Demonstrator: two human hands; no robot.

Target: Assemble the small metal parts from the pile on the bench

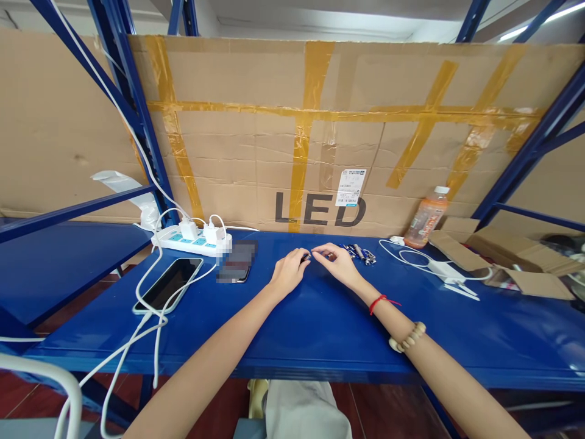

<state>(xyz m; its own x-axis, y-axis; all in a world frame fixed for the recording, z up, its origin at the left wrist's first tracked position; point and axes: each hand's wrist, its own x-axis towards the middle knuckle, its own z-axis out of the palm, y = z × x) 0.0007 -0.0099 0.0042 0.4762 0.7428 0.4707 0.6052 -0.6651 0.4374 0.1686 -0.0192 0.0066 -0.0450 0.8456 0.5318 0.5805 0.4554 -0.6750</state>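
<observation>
Both my hands meet at the middle of the blue metal bench (pixel 320 329). My left hand (pixel 289 272) is curled, its fingertips pinching a small dark object (pixel 305 258) that I cannot name. My right hand (pixel 336 261) pinches the same small object from the other side; a red string and a bead bracelet sit on that wrist. Just right of my right hand lie several small metal pieces (pixel 361 253) on the bench top.
A phone (pixel 168 284) on a white cable lies at left, beside a blurred dark item (pixel 236 262) and a white power strip (pixel 192 242) with chargers. An orange drink bottle (pixel 426 217), a white charger (pixel 445 268), scissors (pixel 461 289) and an open cardboard box (pixel 516 259) stand at right. Taped cardboard marked LED (pixel 320 134) backs the bench.
</observation>
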